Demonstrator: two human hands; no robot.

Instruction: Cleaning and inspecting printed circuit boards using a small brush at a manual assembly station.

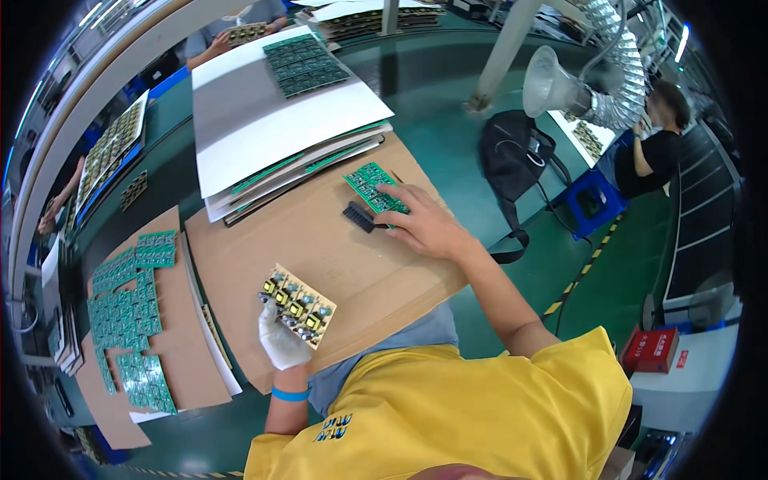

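A: Risk? L hand (282, 342), white glove, is pinched on the edge of the populated circuit board (298, 306), parts up, held over the cardboard sheet (336, 248); grip is at one corner only, so I'd guess it could tip & drop.

B: R hand (424, 226)?

A: Bare, flat w/ fingers spread on a small green board (370, 186), black brush (362, 217) just beside; bare skin on the board may smudge it, and it sits near the table (432, 96) edge.

B: Containers?

A: None seen; boards lie loose: green panels (128, 320) on cardboard at left, more layered betw. white sheets (272, 120) behind.
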